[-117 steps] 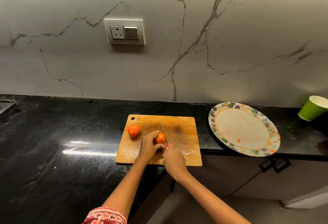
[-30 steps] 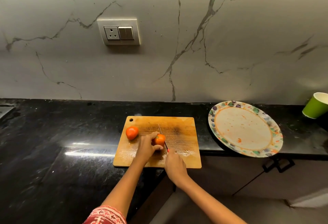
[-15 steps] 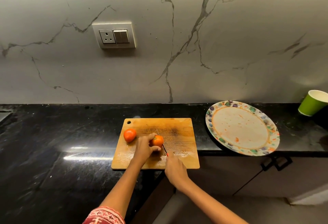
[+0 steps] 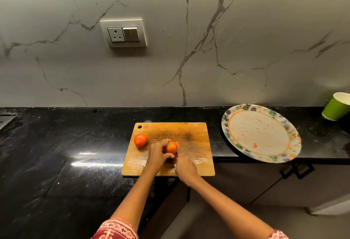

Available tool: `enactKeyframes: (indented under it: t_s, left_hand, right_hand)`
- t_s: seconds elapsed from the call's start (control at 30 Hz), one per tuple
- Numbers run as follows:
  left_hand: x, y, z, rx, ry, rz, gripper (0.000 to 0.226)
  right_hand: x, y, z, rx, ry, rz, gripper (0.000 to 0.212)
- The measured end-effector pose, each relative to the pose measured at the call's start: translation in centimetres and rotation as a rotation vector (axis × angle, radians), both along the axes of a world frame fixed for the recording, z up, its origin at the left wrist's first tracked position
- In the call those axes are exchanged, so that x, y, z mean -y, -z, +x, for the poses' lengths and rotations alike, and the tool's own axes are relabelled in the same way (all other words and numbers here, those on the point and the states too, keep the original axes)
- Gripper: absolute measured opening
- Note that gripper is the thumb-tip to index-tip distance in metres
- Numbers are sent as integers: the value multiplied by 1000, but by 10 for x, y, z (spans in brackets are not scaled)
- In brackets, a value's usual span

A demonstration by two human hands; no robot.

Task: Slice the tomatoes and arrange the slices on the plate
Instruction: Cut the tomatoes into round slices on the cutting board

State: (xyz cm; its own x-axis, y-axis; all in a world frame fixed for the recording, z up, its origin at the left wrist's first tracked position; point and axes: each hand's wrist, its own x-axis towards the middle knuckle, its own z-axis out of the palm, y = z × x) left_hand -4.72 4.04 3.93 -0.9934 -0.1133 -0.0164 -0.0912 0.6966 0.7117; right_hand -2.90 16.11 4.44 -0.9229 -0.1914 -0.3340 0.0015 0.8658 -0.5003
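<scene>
two tomatoes sit on the wooden cutting board (image 4: 197, 136), which lies on the black stone counter (image 4: 56, 153) with its near edge at the counter's front edge. the whole tomato (image 4: 140, 140) rests alone near the board's far left corner, just below the hanging hole. the second tomato (image 4: 171, 147) is near the middle of the board, held by the left hand (image 4: 157, 156), whose fingers curl over its top and left side while the thumb presses in from the near side. the right hand (image 4: 184, 167) is just beside it on the right, fingers wrapped round the handle of a knife (image 4: 177, 153); only a small red bit of the handle and a sliver of blade show at the tomato's right edge, and how deep the blade sits cannot be told. wet patches and bits of pulp mark the board's near half. the patterned plate (image 4: 284, 153) lies to the right of the board, apart from it, its near rim overhanging the counter's front edge; its centre carries orange smears but no slices. a green paper cup (image 4: 335, 107) stands tilted at the far right. on the marble wall (image 4: 246, 39) behind is a socket and switch panel (image 4: 123, 33). patterned red sleeves (image 4: 115, 229) show at the bottom.
</scene>
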Motion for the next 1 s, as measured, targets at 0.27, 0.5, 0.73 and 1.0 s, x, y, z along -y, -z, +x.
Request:
enactKeyframes:
  t_s: [0.27, 0.5, 0.73, 1.0]
  left_hand:
    - [4, 2, -2, 11, -10, 32, 67]
    - [5, 5, 1, 3, -19, 94, 66]
    - [5, 6, 1, -5, -20, 80, 64]
    - [2, 6, 0, 6, -23, 47, 64]
  right_hand:
    - [-23, 17, 18, -40, -22, 74, 23]
    - [-20, 7, 12, -110, 43, -55, 28]
    - [-8, 1, 11, -117, 47, -199, 25]
    - [-7, -2, 8, -105, 63, -190, 23]
